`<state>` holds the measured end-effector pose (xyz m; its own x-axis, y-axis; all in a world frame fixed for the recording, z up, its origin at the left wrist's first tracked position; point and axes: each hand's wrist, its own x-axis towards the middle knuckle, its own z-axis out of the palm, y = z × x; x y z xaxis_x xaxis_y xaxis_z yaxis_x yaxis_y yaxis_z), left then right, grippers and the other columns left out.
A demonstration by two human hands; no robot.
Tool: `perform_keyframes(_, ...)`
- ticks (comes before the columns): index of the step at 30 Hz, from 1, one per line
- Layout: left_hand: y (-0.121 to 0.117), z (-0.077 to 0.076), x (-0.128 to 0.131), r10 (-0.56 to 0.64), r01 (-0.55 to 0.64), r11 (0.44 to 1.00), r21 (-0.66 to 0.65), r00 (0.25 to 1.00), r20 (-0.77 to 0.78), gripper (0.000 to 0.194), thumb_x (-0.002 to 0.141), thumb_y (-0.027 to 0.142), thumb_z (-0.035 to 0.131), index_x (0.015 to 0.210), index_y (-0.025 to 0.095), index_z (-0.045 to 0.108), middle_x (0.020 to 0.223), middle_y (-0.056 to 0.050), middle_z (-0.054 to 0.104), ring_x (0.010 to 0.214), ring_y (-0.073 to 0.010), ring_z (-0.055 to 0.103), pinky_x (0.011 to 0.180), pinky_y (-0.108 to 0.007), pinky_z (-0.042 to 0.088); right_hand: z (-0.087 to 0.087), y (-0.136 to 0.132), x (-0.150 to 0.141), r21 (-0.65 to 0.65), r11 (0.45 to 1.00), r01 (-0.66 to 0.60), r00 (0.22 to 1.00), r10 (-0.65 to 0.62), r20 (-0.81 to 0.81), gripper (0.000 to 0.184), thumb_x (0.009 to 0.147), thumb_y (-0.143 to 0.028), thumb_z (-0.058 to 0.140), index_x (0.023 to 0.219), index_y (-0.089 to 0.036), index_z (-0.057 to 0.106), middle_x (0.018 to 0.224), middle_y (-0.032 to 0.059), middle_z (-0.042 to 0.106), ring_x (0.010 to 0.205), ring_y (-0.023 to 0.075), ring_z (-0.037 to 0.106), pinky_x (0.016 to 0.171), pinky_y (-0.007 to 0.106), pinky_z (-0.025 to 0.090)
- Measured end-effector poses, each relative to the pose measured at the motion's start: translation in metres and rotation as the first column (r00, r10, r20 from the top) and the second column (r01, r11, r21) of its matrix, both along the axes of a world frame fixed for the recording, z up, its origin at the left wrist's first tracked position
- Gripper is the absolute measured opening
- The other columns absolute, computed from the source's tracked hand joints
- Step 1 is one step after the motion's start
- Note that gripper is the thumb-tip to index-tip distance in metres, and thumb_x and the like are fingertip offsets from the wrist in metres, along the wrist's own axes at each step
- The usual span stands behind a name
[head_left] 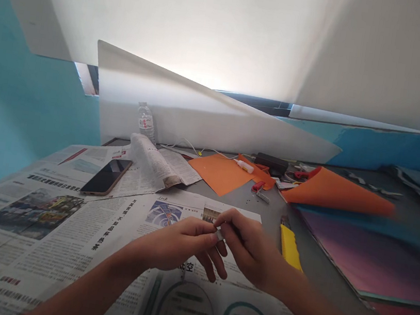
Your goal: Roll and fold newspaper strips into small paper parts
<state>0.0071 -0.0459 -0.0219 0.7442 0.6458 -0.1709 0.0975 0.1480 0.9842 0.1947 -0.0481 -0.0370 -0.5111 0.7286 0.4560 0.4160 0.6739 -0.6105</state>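
Observation:
My left hand (187,242) and my right hand (242,239) meet over the newspaper (111,248). A small whitish piece (220,235) sits between their fingertips; too little of it shows to tell its kind. The left thumb and forefinger pinch it, while the other left fingers hang loosely below. My right thumb and forefinger close on its far edge, partly hiding it. To the right of the right hand, a yellow utility knife (291,248) lies on the grey table (270,215).
A phone (106,177) lies on the newspaper at left, with a plastic bottle (146,121) behind. Orange paper (220,172), a small white bottle (245,166) and a red-handled tool (258,186) lie farther back. Folded orange paper (340,192) and purple sheets (371,258) are at right.

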Motion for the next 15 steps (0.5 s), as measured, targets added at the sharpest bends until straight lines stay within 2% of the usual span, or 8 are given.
perform_keyframes(9,-0.0006,0.0014,0.0012,-0.013,0.012,0.998,0.056,1.0,0.018,0.035,0.091,0.046,0.05,0.09,0.013,0.061,0.077,-0.008,0.067,0.072,-0.0194,0.067,0.069,-0.032,0.053,-0.0044,-0.0017,0.0022,0.102,0.995,0.014,0.999,-0.017,0.028,0.012,0.096,-0.016,0.042,0.095,-0.021,0.052,0.064,-0.0041,0.059,0.054,0.0098,0.052,0.053,0.021,0.039)
perform_keyframes(13,-0.0026,0.0025,0.0024,0.002,0.009,0.98,0.201,0.999,-0.051,0.03,0.096,0.035,0.044,0.086,0.015,0.063,0.078,-0.006,0.067,0.074,-0.018,0.066,0.069,-0.028,0.052,-0.0086,-0.0019,0.0025,0.211,0.977,-0.007,0.999,-0.001,0.035,0.01,0.096,-0.015,0.042,0.098,-0.021,0.05,0.066,-0.0035,0.062,0.056,0.0103,0.055,0.057,0.023,0.04)
perform_keyframes(15,-0.0036,0.0029,0.0014,0.038,0.008,0.937,0.349,0.991,-0.127,0.03,0.097,0.031,0.041,0.084,0.016,0.064,0.079,-0.005,0.068,0.075,-0.0174,0.066,0.07,-0.027,0.05,-0.0086,-0.002,0.0029,0.21,0.976,-0.055,0.998,0.051,0.027,0.012,0.097,-0.013,0.04,0.1,-0.022,0.048,0.067,-0.0041,0.064,0.058,0.0099,0.057,0.059,0.023,0.042)
